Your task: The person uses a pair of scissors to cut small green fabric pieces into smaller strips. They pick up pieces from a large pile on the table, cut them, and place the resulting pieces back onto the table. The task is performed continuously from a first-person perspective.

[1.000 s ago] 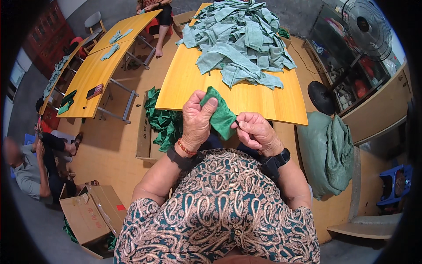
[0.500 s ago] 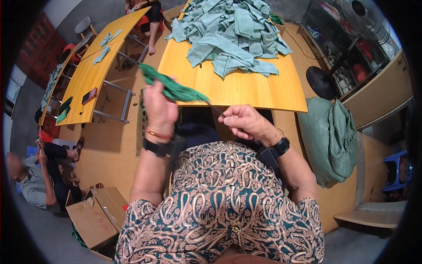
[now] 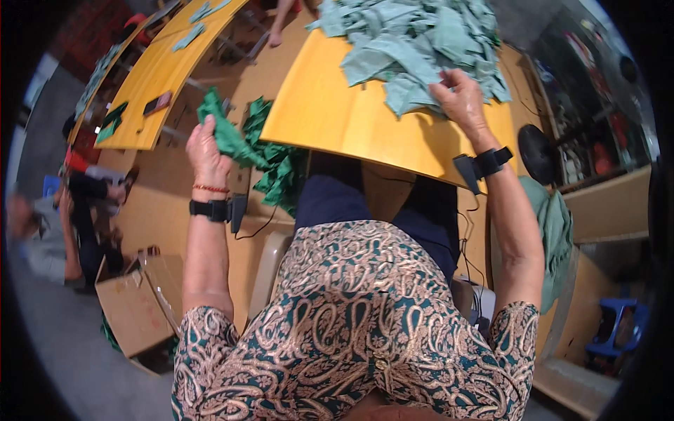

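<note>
Out to the left of the table corner is my left hand (image 3: 208, 156), its fingers along the edge of a dark green cloth piece (image 3: 230, 139). That piece hangs above a heap of crumpled green cloth (image 3: 281, 172) beside the table. My right hand (image 3: 463, 107) stretches over the table to the near edge of a large pile of pale green cloth pieces (image 3: 421, 52). Its thumb and fingertips are bent together on the corner of one pale piece (image 3: 411, 98). Part of that grip is hidden by the hand itself.
The yellow table (image 3: 330, 116) bears the pale pile. At the left, another yellow table (image 3: 151, 77) carries a few cloth pieces and a dark red box (image 3: 157, 104). A seated person (image 3: 53, 231) and a cardboard box (image 3: 140, 302) are at lower left. A green sack (image 3: 554, 238) stands at right.
My hands have moved apart: the left went left with the green cloth, the right reached forward to the pale pile. The thin dark item between my hands no longer shows.
</note>
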